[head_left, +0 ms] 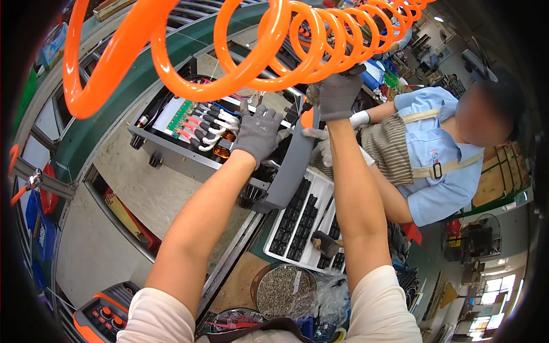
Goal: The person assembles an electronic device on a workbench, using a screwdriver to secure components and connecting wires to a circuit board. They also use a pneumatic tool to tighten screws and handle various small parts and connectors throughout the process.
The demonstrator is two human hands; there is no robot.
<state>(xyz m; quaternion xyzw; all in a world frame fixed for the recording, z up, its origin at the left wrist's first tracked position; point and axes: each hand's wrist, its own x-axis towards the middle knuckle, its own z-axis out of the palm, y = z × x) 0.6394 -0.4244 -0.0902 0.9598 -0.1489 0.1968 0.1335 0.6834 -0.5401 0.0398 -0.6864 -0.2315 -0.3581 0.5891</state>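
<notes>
My left hand (260, 134), in a grey glove, lies with its fingers spread over the open metal case (191, 157) of an electrical device, beside its grey end panel (291, 166). Next to its fingers are thick red, black and white cables (206, 123) and a green circuit board (182, 116). Beyond the end panel my right hand (340, 96), also grey-gloved, is closed around something dark that I cannot make out. The orange coiled hose (311, 57) passes in front and partly hides that area. A co-worker's gloved hand (324, 146) is at the panel's outer side.
A co-worker in a blue shirt (426, 154) stands at the right. A white tray (274, 251) of black parts holds a mallet (327, 244). Near me are a round container of small screws (286, 290) and an orange-black machine (103, 311). Blue bins (43, 228) stand at left.
</notes>
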